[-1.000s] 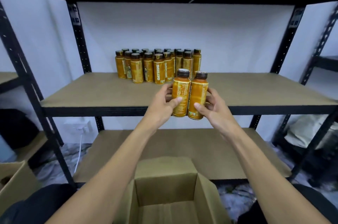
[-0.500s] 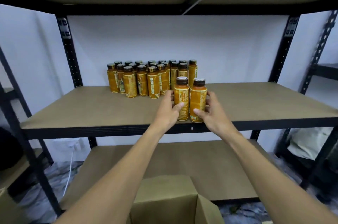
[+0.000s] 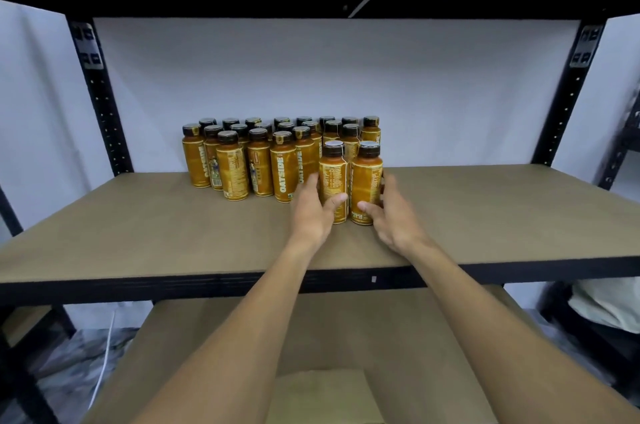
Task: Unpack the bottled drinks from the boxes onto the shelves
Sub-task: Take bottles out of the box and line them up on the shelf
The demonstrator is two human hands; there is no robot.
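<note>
Change: 2 orange dark-capped plastic bottles (image 3: 333, 177), lately airborne, now on brown board shelf (image 3: 138, 233)
Grip: left hand (image 3: 311, 215), right hand (image 3: 394, 226) grasping 1 each
Next: release

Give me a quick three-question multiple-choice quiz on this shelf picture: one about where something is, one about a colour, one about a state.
1. Where do the left front bottle and right front bottle stand?
A. on the lower shelf
B. on the middle shelf, at the right front of the bottle group
C. in a box

2. What colour are their bodies?
A. golden brown
B. green
C. clear

3. What is the left hand doing?
A. hanging idle
B. gripping the left front bottle
C. pressing flat on the board

Answers:
1 B, their bases meet the board beside the group.
2 A, both bodies show golden brown.
3 B, its thumb and fingers curl round that bottle; the right hand grips the other.
</note>
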